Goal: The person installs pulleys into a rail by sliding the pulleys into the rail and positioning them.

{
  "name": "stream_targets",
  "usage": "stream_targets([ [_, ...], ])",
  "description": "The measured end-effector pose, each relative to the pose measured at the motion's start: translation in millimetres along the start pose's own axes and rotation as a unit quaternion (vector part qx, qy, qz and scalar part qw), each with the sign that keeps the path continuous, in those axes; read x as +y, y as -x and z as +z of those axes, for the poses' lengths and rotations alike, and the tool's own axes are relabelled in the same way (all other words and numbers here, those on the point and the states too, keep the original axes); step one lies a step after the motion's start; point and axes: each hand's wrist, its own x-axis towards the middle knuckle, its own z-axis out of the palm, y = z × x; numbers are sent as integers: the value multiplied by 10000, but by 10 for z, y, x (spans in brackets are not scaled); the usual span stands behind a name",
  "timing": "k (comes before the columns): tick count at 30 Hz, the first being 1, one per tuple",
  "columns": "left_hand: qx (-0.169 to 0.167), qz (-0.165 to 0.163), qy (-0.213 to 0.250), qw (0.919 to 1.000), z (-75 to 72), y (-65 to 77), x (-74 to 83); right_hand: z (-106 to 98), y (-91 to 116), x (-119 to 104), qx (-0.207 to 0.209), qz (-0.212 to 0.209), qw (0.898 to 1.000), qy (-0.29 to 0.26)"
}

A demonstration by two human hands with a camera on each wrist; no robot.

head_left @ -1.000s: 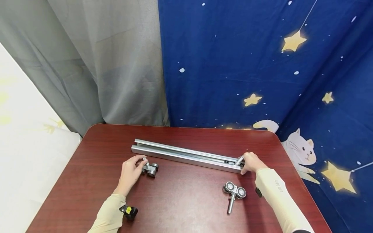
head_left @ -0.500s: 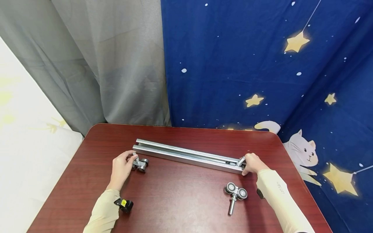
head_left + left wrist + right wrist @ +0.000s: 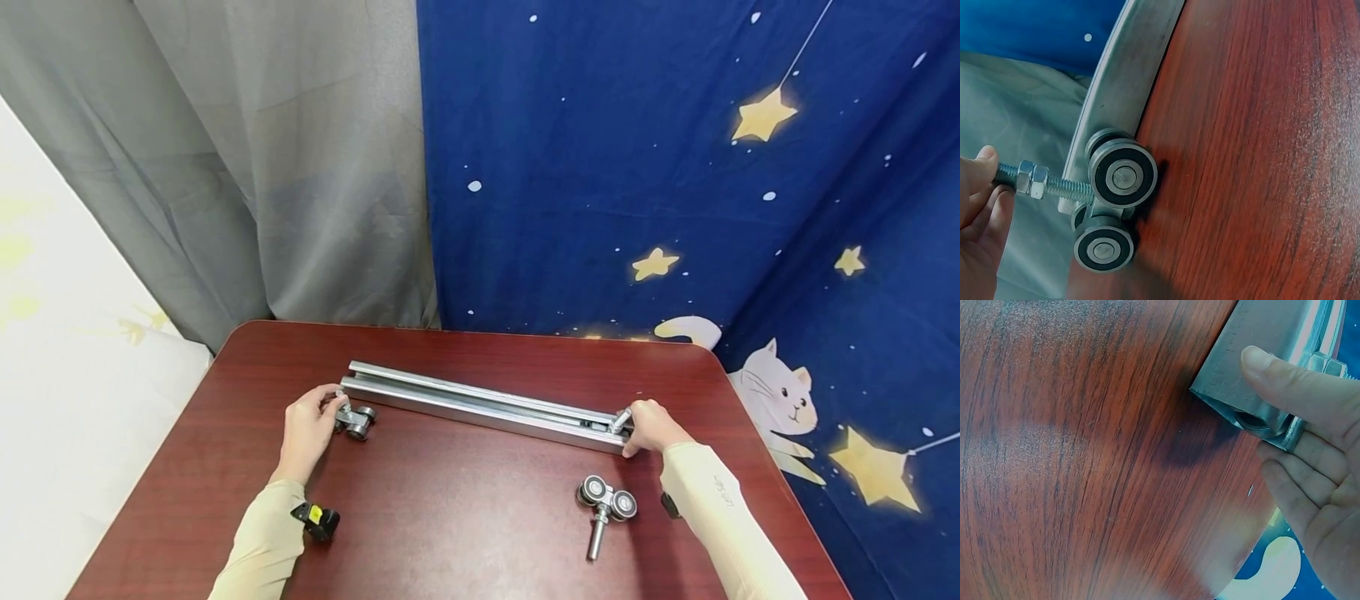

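Observation:
Near the left end of the metal track [image 3: 480,410], my left hand [image 3: 303,433] pinches the threaded bolt of a roller trolley [image 3: 358,422]. In the left wrist view the bolt carries two nuts [image 3: 1032,179], and the trolley's black-rimmed wheels [image 3: 1124,177] overlap the track's side. At the other end, my right hand [image 3: 654,427] grips the track, thumb [image 3: 1260,360] along its side wall and fingers around its end. Another trolley sits inside that end of the channel, its bolt [image 3: 621,419] sticking up through the slot beside the hand.
A third roller trolley [image 3: 600,497] lies on the reddish-brown table [image 3: 465,517] in front of the track's right end, bolt pointing toward me. Behind the table hang a grey curtain [image 3: 345,183] and a blue star-patterned one [image 3: 540,167].
My left hand has carried its trolley leftward and slightly away from me, to the track's left end. The right hand keeps its grip on the track, which stays in place.

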Motion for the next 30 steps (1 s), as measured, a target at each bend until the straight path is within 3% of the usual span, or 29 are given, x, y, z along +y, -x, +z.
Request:
stream_targets([
  [17, -203, -303, 307, 9989, 15, 17, -25, 25, -12, 20, 83, -63, 9999, 50],
  [25, 253, -14, 277, 9993, 73, 48, -77, 28, 2, -1, 65, 14, 10000, 30],
  [30, 259, 140, 227, 9993, 70, 43, -70, 17, 5, -4, 74, -9, 10000, 22],
])
